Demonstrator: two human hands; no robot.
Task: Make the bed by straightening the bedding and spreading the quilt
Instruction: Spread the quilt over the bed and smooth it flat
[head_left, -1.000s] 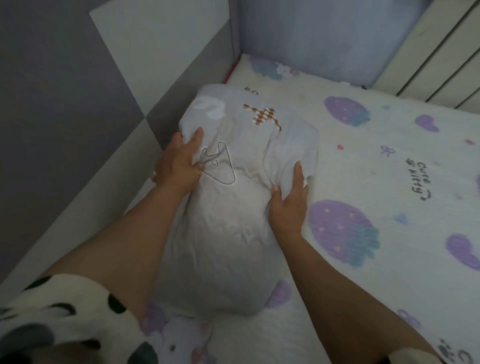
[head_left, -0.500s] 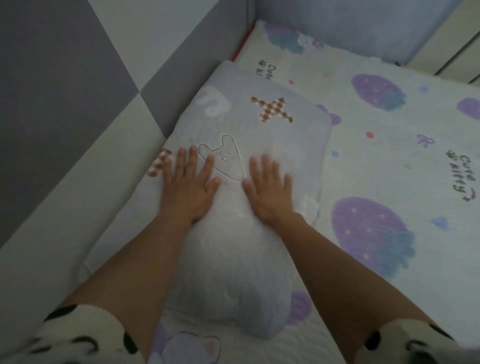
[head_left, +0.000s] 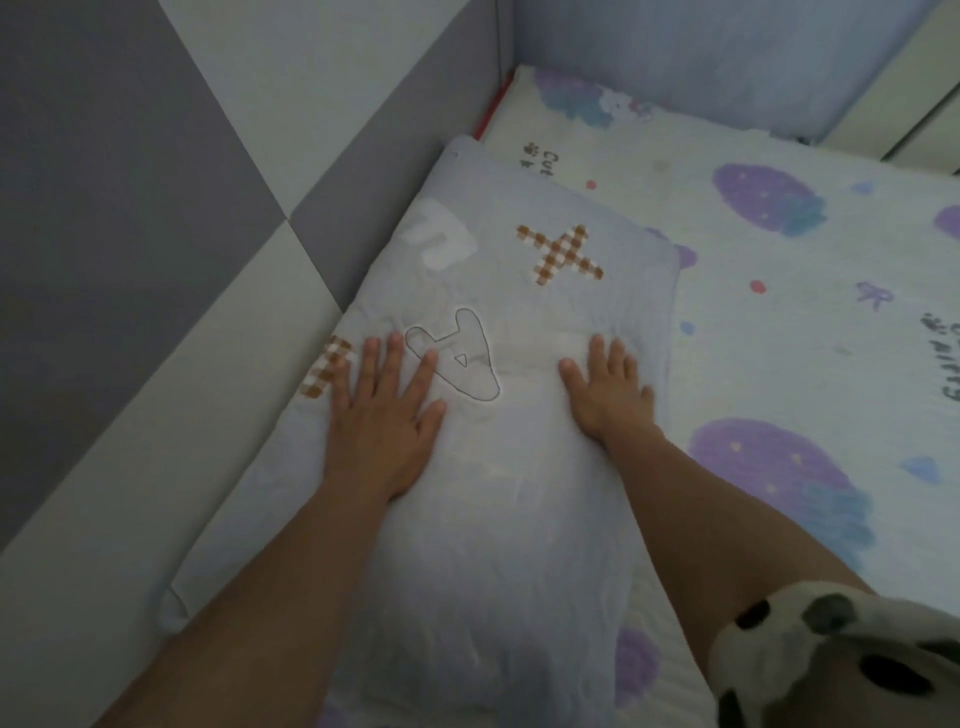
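Head view, sole view available. A pale blue pillow (head_left: 519, 493) lies lengthwise on the bed, along its left edge and against the padded wall panels (head_left: 130, 208). Its near end runs out of frame at the bottom, and both forearms cover parts of its sides.

The left hand (head_left: 382, 415) lies palm down on the pillow, fingers straight and spread, gripping nothing. Its little finger overlaps a brown checked patch (head_left: 324, 369), so that patch's full shape cannot be made out. The right hand (head_left: 605, 395) also lies flat on the pillow near its right edge, fingers apart; it is slightly blurred.

A brown checked cross (head_left: 561, 254) shows in full on the pillow's far half. The printed bed sheet (head_left: 805, 338) is exposed to the right; its lettering is cut off at the frame edge. A spotted sleeve (head_left: 831, 660) fills the lower right corner and hides the sheet there.
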